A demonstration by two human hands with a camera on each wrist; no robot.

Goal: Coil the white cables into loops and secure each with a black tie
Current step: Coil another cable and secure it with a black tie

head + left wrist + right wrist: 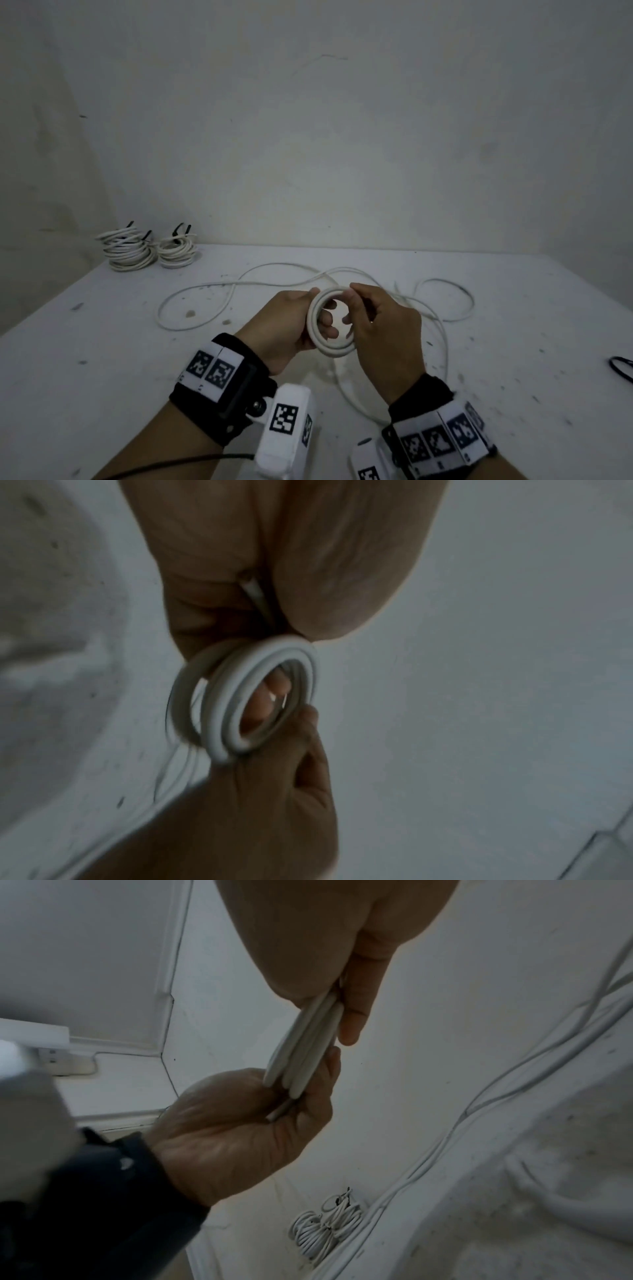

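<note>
A small coil of white cable [335,353] of a few turns is held upright above the table between both hands. My left hand [298,316] grips its left side, thumb on the outer rim and fingers through the middle. On the right side, my right hand [363,308] pinches the top of the coil. The left wrist view shows the coil [219,721] as a ring with fingertips inside it. Edge-on in the right wrist view, the coil [308,1047] is clamped between both hands. The rest of the cable [205,291] trails loose over the table.
Two stacks of tied white coils [127,251] [176,251] stand at the table's back left by the wall, also seen as tied coils [325,1226]. A black tie [621,368] lies at the right edge. The white table [102,342] is speckled with dirt.
</note>
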